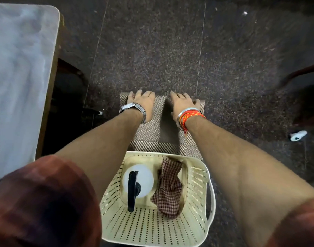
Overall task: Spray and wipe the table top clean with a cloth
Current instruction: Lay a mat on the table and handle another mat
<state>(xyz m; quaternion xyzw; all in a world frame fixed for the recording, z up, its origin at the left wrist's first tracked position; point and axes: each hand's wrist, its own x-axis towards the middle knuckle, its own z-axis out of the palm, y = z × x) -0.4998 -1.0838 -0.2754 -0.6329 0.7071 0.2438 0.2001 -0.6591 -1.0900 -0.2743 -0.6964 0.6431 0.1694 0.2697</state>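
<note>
The left hand (141, 101) and right hand (183, 104) are resting flat with straight fingers on one woven mat (159, 138), while one spray bottle (145, 179) and one checked cloth (168, 189) are lying in one basket (197, 177) near the table top (19, 68).

No lettering, brand or number is legible, neither on the watch (133, 106) by the left hand (141, 100) nor on the spray bottle (144, 181) behind both hands.

A beige-brown, finely striped mat (159, 139) is lying under the left hand (142, 102) and right hand (183, 104). Behind both wrists, a cream basket (152, 227) is holding a brown-checked cloth (168, 189) and a white spray bottle (145, 179), black-triggered.
</note>
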